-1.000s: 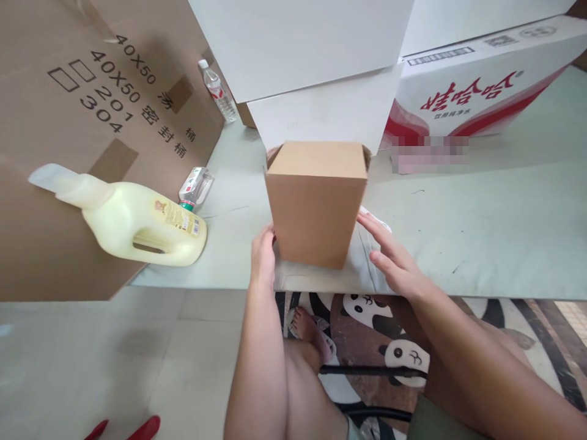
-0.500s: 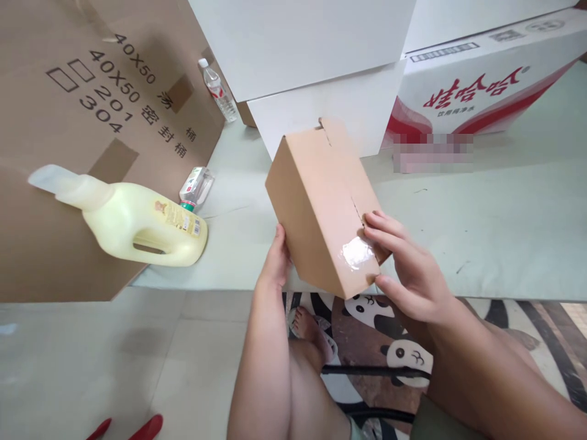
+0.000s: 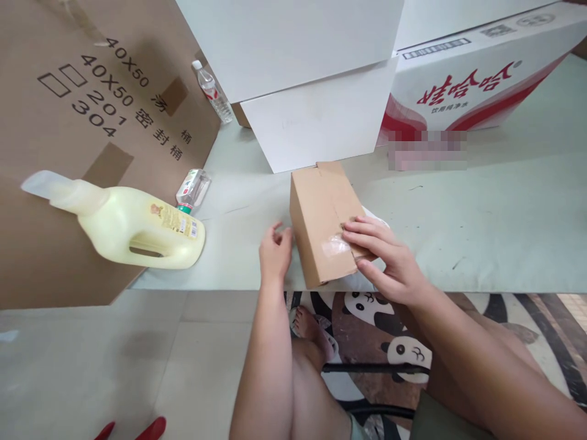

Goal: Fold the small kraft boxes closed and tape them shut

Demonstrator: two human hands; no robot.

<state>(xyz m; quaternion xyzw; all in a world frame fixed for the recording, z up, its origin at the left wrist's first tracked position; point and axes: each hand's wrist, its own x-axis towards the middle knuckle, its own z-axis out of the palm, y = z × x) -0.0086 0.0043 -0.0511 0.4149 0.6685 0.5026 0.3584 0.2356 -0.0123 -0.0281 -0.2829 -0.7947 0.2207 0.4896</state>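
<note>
A small brown cardboard box rests on the table near its front edge, with a piece of clear tape across its near end. My right hand grips the taped end at the box's right side, fingers on top and thumb lower down. Just left of the box is my left hand, off the cardboard, its fingers loosely bent and apart with nothing in them. Something white shows from behind the box beside my right fingers; its kind is hidden.
A pale yellow jug lies on the left, near a small clear bottle. Behind stand a large printed carton, a water bottle, a white box and a red-and-white carton. The pale green table ends before my knees.
The cardboard box has come down from a tilted, raised position onto the table. My left hand has let go of its left side; my right hand has stayed at the taped end.
</note>
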